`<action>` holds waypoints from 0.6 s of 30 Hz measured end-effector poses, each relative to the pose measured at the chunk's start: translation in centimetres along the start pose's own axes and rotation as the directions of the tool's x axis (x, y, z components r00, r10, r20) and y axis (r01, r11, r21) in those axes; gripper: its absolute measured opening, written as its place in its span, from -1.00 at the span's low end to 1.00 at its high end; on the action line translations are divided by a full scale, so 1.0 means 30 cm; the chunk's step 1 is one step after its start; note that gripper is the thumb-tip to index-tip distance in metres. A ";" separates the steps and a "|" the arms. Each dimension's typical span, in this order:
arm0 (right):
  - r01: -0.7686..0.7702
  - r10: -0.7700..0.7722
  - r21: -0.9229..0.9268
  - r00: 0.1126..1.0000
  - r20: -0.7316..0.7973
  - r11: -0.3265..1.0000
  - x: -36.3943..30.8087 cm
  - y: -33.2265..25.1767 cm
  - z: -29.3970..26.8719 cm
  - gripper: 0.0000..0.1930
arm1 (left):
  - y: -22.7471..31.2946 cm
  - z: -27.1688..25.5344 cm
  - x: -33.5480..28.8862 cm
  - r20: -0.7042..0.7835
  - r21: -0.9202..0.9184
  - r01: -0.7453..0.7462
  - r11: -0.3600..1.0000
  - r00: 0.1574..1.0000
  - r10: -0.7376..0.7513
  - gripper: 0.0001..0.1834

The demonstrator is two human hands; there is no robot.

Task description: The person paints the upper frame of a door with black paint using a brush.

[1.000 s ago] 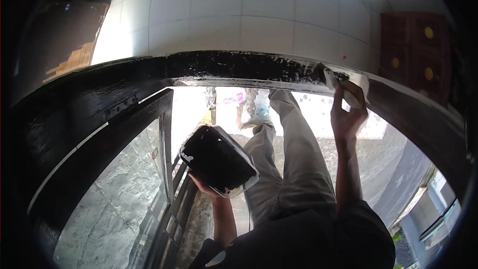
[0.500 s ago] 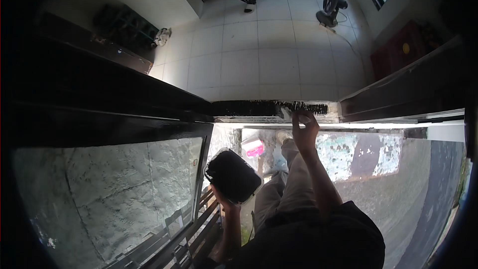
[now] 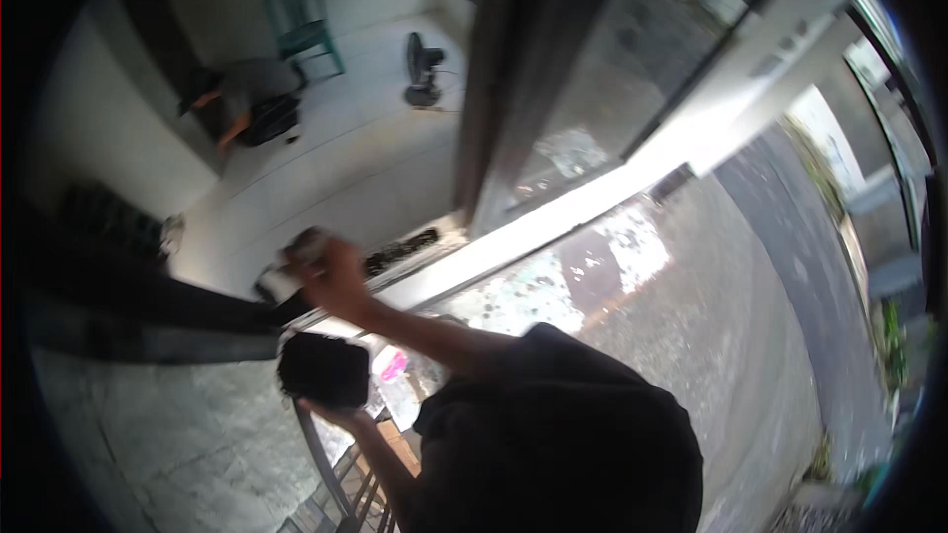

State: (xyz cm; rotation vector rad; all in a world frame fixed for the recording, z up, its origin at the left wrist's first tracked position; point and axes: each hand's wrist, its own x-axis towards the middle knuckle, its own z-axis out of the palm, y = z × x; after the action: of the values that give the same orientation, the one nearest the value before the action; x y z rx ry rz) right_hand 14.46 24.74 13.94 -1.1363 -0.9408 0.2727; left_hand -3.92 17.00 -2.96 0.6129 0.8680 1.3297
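My left hand [image 3: 341, 418] holds a rounded rectangular container of black paint [image 3: 324, 370] from below, its fingers mostly hidden under it. My right hand [image 3: 334, 271] is closed around a paintbrush [image 3: 279, 284], blurred by motion, with a pale body and dark tip. The brush is beyond the container, over the dark end of the window ledge [image 3: 403, 250]. Black paint with a ragged edge covers part of that ledge, and bare pale surface shows beside it.
A dark-framed glass pane [image 3: 592, 69] stands open at the right; another dark frame [image 3: 148, 321] runs along the left. Inside are a person [image 3: 252, 104] crouching low, a green chair [image 3: 299, 25] and a black fan [image 3: 423, 69]. A pink-and-white item [image 3: 393, 365] lies below.
My view has swung to the right and tilted. My right hand has lifted the brush off the ledge and moved left, closer to the paint container.
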 end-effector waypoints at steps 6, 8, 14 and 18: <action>-0.122 0.124 0.313 0.992 0.014 0.942 -0.104 -0.234 0.217 -0.88 | 0.106 0.103 -0.150 -0.192 0.050 0.012 0.999 0.981 -0.002 -0.23; -0.050 0.034 0.253 0.997 0.066 0.966 -0.142 -0.250 0.196 -0.88 | 0.085 0.053 -0.162 -0.242 0.080 -0.080 0.994 0.965 0.097 -0.23; -0.031 0.009 0.059 0.936 0.352 0.998 -0.228 -0.241 -0.107 -0.88 | 0.059 -0.053 -0.204 -0.141 0.104 -0.186 0.977 0.970 0.200 -0.22; -0.320 0.278 0.139 0.926 0.254 0.937 -0.232 -0.235 -0.289 -0.85 | 0.046 0.009 -0.219 -0.227 0.115 -0.257 0.960 0.934 0.277 -0.28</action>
State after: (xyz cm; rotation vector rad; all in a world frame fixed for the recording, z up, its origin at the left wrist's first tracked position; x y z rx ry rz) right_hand 14.96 11.69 15.67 -1.0948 -0.9221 0.7399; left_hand -4.59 10.81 -0.46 0.6610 1.0704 1.6454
